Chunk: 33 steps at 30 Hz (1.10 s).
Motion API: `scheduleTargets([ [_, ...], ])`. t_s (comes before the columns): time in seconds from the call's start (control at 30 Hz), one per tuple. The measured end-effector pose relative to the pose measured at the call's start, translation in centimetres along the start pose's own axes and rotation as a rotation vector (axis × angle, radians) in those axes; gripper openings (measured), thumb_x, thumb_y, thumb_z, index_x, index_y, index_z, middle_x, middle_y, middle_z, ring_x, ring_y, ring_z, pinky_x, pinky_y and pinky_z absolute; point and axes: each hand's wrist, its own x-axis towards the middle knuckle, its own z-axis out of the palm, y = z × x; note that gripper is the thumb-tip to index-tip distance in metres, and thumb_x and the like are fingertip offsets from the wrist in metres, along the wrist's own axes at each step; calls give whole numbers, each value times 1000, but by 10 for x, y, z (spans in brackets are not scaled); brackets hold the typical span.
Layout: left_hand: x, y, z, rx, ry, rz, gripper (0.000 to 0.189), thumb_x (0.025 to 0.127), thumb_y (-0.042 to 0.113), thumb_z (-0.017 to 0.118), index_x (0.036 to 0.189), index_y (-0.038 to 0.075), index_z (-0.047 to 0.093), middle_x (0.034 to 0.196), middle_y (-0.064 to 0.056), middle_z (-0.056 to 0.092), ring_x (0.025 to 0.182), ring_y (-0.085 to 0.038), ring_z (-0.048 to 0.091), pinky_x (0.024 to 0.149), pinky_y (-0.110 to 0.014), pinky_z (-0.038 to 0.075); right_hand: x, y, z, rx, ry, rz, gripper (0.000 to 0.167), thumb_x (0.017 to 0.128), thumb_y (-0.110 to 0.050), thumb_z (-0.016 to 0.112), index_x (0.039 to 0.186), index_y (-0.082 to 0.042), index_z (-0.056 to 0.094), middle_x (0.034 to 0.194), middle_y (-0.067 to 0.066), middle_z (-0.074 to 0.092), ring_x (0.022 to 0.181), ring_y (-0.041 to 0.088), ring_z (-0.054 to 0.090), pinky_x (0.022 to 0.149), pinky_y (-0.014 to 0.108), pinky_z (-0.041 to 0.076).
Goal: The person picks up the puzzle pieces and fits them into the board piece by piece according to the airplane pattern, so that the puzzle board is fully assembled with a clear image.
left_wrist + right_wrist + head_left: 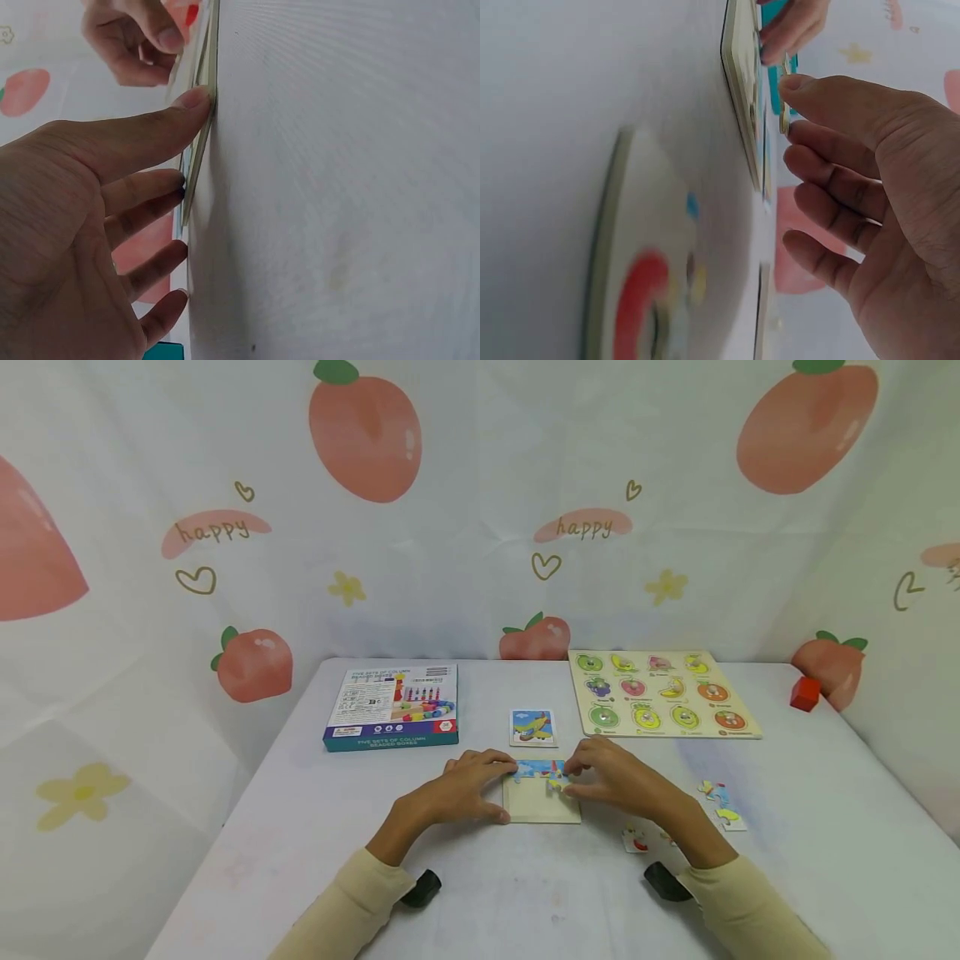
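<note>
A square wooden puzzle board (542, 806) lies in the middle of the table, a row of blue picture pieces (528, 767) along its far side. Beside its left edge is my left hand (472, 787), the thumb touching the near left corner and the fingertips at the far left pieces. In the left wrist view its fingers are spread, fairly straight. My right hand (611, 774) pinches a jigsaw piece (557, 785) between thumb and index finger over the board's right side. The right wrist view shows this piece (784, 120) edge-on, raised above the board.
Behind the board lies a small airplane picture (533, 727). Loose jigsaw pieces (634, 840) lie near my right wrist, more pieces (724, 806) farther right. A bead set box (393, 710) stands back left, a fruit knob puzzle (660, 693) back right, a red cube (806, 693) beyond it.
</note>
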Motion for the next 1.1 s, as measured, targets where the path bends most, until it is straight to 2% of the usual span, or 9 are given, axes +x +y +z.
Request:
scheduleTargets([
  [0.2,1,-1,0,2,-7,-6,76,91,39,84,157,17,54,161,-2,48,150,-31,38,117,-58,32,13,-6,9,4,-13,-22,16,93,-27,82,102,-15,80,98,-11,67,99,13,59,93,38,53],
  [0.37,0,-1,-1,-3,-6,-1,76,90,39,84,157,17,54,161,-1,48,149,-31,39,117,-58,32,22,-10,15,0,-16,-44,17,92,-27,83,102,-13,81,96,-11,67,95,12,57,87,33,53],
  [0.5,0,-1,-1,-2,-4,0,76,91,39,84,157,18,53,161,-1,48,150,-31,38,118,-57,32,27,-12,19,6,-32,-46,17,93,-28,83,103,-14,81,98,-11,68,96,10,56,89,32,53],
  [0.73,-1,-2,-1,-22,0,-1,77,90,39,84,157,17,53,161,-1,48,150,-31,38,117,-57,32,34,-17,24,2,-51,-76,19,93,-29,83,103,-13,81,100,-9,70,99,12,59,92,35,53],
  [1.1,0,-4,0,-29,7,6,77,90,39,85,157,16,53,162,-2,48,151,-31,37,117,-59,31,39,-24,29,-14,-83,-65,21,92,-27,84,106,-12,81,103,-7,72,105,15,61,98,39,54],
])
